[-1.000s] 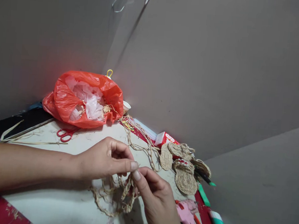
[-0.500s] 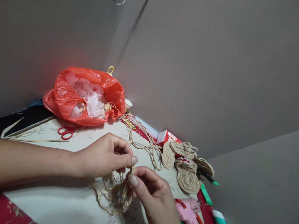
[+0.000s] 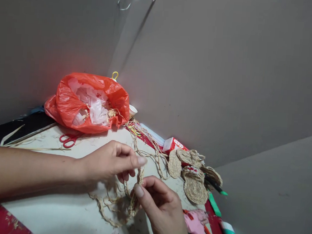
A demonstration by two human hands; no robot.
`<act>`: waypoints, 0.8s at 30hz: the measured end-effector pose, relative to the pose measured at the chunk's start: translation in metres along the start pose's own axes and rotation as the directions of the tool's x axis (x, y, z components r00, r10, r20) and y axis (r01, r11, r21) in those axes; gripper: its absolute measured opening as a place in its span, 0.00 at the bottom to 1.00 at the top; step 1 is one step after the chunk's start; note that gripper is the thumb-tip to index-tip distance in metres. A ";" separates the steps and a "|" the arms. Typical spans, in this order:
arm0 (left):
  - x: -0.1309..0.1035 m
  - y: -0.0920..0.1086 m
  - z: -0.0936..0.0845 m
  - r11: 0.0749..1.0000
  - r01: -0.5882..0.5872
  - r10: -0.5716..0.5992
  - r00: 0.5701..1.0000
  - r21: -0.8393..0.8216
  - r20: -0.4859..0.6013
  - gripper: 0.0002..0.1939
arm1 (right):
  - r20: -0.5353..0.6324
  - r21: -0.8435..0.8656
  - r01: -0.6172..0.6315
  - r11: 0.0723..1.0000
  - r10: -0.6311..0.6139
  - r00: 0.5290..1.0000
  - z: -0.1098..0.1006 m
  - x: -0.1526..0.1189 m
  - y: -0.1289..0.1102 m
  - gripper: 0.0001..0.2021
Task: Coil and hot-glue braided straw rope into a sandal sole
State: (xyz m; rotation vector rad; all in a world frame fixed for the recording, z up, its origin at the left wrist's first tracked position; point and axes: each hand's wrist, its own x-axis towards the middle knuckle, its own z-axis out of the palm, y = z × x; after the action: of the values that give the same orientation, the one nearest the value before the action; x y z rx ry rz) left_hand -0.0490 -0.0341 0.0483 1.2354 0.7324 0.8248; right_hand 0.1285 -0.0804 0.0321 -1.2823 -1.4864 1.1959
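Note:
A braided straw cord (image 3: pixel 107 218) hangs in a loose loop over the white board, its upper end between my two hands. My left hand (image 3: pixel 114 160) pinches the top of the braid between thumb and fingers. Just below, my right hand (image 3: pixel 162 207) grips the same braid with thumb and forefinger. Thin loose strands dangle beneath my left fingers, partly blurred.
Behind my hands lie a red plastic bag (image 3: pixel 93 87) with scraps, red scissors (image 3: pixel 68 141) and loose cords (image 3: pixel 155 156). Coiled straw pieces (image 3: pixel 195 188), a red-white box (image 3: pixel 173 145) and a pink glue gun (image 3: pixel 197 225) are at the right. Grey walls (image 3: pixel 216 71) rise behind.
My left thumb has shifted slightly right and up, and more of the braid shows between my hands. The hanging loop has swung slightly left.

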 end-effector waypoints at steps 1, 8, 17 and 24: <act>-0.001 0.000 0.000 0.999 -0.016 0.015 1.000 0.038 0.014 0.19 | 0.007 -0.003 0.004 1.000 -0.004 1.000 0.000 0.000 0.000 0.16; -0.005 0.000 0.003 0.996 -0.036 0.035 0.999 0.085 0.011 0.11 | -0.005 0.037 -0.037 0.999 0.037 0.999 0.005 -0.002 -0.007 0.15; -0.007 0.004 0.003 0.999 -0.047 0.047 0.999 0.002 0.020 0.10 | 0.181 0.089 -0.143 0.986 0.125 0.975 -0.003 -0.001 -0.004 0.16; -0.006 0.006 0.003 0.997 -0.073 0.073 0.997 0.001 0.012 0.11 | 0.157 0.124 -0.175 0.977 0.155 0.975 -0.001 -0.002 -0.005 0.16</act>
State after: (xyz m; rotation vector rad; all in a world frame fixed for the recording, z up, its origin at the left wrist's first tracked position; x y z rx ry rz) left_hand -0.0502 -0.0406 0.0546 1.2729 0.6819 0.8760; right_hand 0.1291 -0.0823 0.0368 -1.2669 -1.3940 1.5030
